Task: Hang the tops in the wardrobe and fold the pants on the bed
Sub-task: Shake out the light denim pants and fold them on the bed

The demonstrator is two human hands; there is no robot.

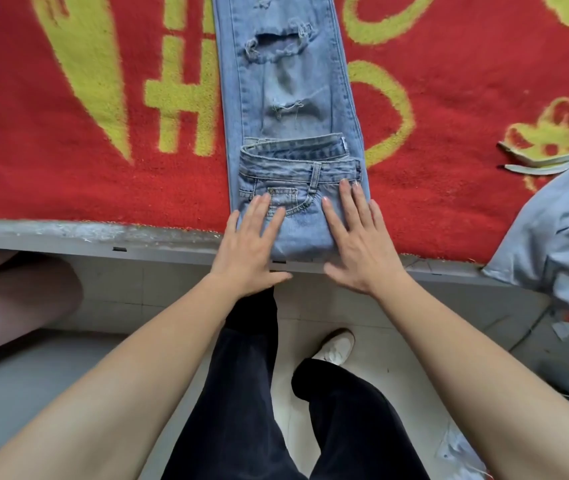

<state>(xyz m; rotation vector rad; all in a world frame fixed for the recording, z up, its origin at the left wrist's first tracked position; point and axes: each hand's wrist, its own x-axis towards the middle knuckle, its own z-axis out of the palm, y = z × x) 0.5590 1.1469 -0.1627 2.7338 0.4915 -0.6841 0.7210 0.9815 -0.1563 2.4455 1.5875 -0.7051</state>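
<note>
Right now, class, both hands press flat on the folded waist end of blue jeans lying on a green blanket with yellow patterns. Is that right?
One slip: the head view shows the blanket is red, not green. The rest stands: left hand and right hand press flat on the folded waist end of the blue jeans.

Light blue ripped jeans point(290, 98), red blanket point(103, 168) with yellow motifs, possibly characters

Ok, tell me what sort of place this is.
Probably a bedroom: a red-and-yellow woven blanket covers a grey-edged bed, light-blue ripped denim jeans lie part-folded on it, and a pale tiled floor shows below.
</note>
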